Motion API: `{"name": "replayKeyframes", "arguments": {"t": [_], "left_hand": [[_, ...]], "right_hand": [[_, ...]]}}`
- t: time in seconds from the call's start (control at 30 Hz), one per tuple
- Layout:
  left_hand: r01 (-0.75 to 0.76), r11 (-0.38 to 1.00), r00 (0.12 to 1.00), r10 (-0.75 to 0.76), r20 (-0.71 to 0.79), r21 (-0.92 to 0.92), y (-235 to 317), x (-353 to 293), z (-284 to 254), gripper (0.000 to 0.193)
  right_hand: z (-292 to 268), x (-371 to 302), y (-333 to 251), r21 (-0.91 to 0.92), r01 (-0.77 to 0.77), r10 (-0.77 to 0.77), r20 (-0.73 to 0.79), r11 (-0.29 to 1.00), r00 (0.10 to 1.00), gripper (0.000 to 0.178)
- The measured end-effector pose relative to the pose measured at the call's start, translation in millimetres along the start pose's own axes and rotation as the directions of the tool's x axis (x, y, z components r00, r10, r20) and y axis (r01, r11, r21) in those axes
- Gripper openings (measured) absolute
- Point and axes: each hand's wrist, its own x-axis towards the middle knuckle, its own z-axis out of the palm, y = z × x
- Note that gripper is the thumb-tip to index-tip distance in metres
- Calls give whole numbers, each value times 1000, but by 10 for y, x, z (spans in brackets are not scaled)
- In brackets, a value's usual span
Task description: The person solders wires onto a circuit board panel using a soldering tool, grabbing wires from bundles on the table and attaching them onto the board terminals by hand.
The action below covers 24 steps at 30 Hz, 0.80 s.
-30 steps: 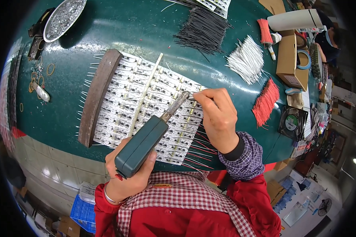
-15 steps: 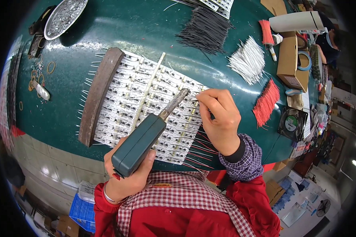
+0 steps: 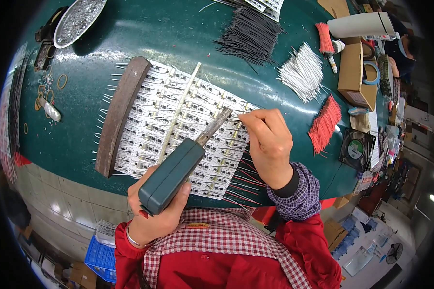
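A sheet of small white circuit boards [image 3: 152,108] lies on the green table, with thin wires sticking out along its sides. My left hand [image 3: 152,219] is wrapped round a soldering gun [image 3: 171,176] with a dark green body. Its metal tip [image 3: 222,118] points up and right, over the right part of the sheet close to my right fingertips. My right hand [image 3: 270,144] is closed in a pinch at the sheet's right edge, on what looks like a thin wire [image 3: 235,118], mostly hidden by the fingers. A brown curved bar [image 3: 123,118] rests across the sheet's left side.
Bundles of black wires [image 3: 250,36], white wires [image 3: 301,72] and red wires [image 3: 325,124] lie beyond and right of the sheet. A metal bowl [image 3: 79,21] stands far left, near rubber bands [image 3: 61,82]. At right are a cardboard box [image 3: 352,72] and a fan [image 3: 357,148].
The soldering gun in my left hand has shifted slightly to the right. My right hand has barely moved and keeps its pinch at the sheet's edge.
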Motion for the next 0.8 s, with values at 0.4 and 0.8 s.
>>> {"name": "replayKeyframes", "arguments": {"t": [0.4, 0.8], "left_hand": [[-8, 999, 999, 7, 37, 37, -33, 18, 16, 22], [-15, 999, 999, 17, -42, 51, -121, -172, -21, 26]], "right_hand": [[25, -24, -4, -48, 6, -6, 6, 999, 1000, 38], [14, -5, -20, -67, 31, -31, 12, 997, 999, 38]]}}
